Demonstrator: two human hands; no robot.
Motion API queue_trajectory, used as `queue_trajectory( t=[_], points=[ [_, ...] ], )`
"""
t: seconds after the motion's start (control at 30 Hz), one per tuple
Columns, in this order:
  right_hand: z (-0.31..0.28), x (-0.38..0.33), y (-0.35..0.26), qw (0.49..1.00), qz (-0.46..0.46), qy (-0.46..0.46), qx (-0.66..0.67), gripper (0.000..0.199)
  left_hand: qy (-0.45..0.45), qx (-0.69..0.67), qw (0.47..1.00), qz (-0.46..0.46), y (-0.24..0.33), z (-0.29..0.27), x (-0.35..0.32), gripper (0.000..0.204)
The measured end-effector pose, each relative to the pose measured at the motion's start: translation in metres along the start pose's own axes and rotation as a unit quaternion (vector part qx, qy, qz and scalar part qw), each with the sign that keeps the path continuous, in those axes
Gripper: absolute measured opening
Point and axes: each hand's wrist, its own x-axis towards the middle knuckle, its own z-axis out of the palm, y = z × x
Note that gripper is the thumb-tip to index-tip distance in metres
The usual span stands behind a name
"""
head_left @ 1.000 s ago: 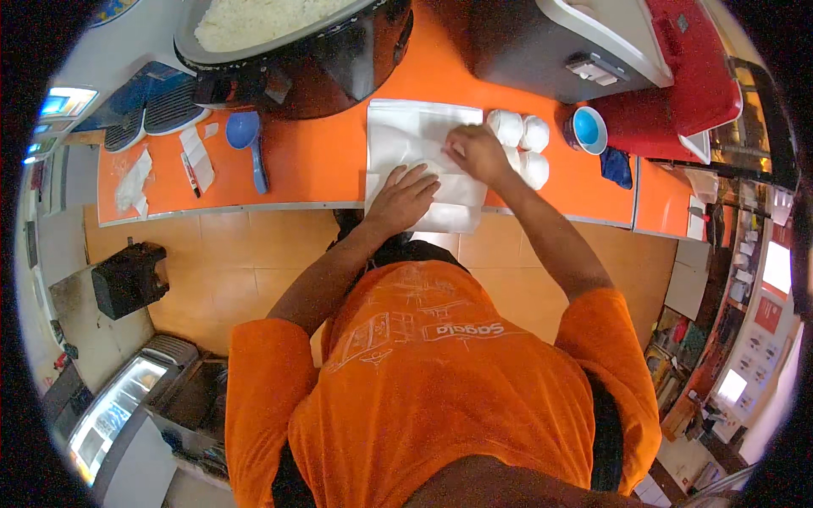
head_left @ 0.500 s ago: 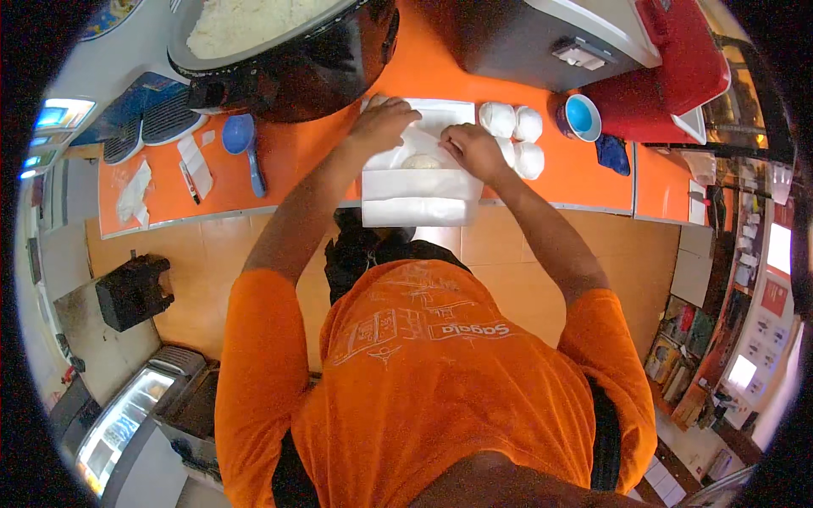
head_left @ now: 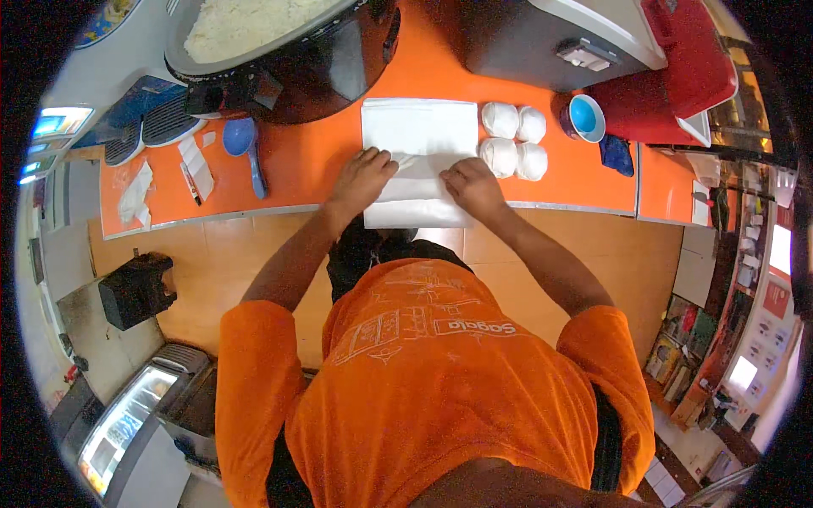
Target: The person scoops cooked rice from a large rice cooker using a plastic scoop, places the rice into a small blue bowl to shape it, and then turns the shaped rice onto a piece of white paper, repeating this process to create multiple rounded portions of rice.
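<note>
A stack of white wrapping paper [head_left: 419, 127] lies on the orange counter before me, its near end hanging over the front edge. The top sheet is folded over near the middle and hides what lies under it. My left hand [head_left: 364, 179] is closed on the left side of this fold, fingers curled on the paper. On the right side, my right hand [head_left: 476, 186] pinches the same folded sheet. Several round white wrapped parcels [head_left: 515, 142] sit close together just right of the paper, beyond my right hand.
A large black pot of white rice [head_left: 254, 30] stands at the far left. A blue scoop [head_left: 246, 148], a marker [head_left: 190, 184] and paper scraps [head_left: 135, 196] lie left. A blue-lined bowl [head_left: 583, 117], dark blue cloth [head_left: 617, 156], grey cooler [head_left: 542, 42] and red cooler [head_left: 677, 76] are right.
Both hands have drawn back toward me, bringing the top sheet's far part over. The pale rounded lump that showed on the paper is now covered.
</note>
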Motion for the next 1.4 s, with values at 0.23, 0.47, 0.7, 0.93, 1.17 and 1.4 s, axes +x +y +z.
queue_trajectory(
  t=[0.23,0.47,0.7,0.93,1.17,1.4],
  points=[
    [0.015,-0.009,-0.009,1.000,0.028,0.000,0.001,0.025,0.116,0.032,0.990,-0.071,0.023,0.000,0.005,0.031],
    [0.024,-0.015,-0.008,0.998,0.051,-0.002,0.029,0.028,0.021,-0.072,0.992,-0.102,-0.028,0.025,0.007,0.035],
    [0.020,-0.014,-0.007,0.999,0.025,0.011,0.022,0.027,-0.030,-0.075,0.996,-0.045,-0.051,0.044,-0.022,0.038],
    [0.014,-0.009,-0.004,1.000,-0.005,0.018,0.014,0.025,0.065,-0.059,0.990,-0.106,0.048,-0.065,-0.014,0.059],
    [0.018,-0.015,-0.005,0.999,0.035,-0.002,0.038,0.022,0.127,-0.027,0.989,-0.070,0.046,0.020,0.017,0.035],
    [0.025,-0.021,-0.007,0.997,0.013,0.046,0.054,0.023,0.116,-0.038,0.992,-0.038,0.035,0.042,0.012,0.020]
  ],
)
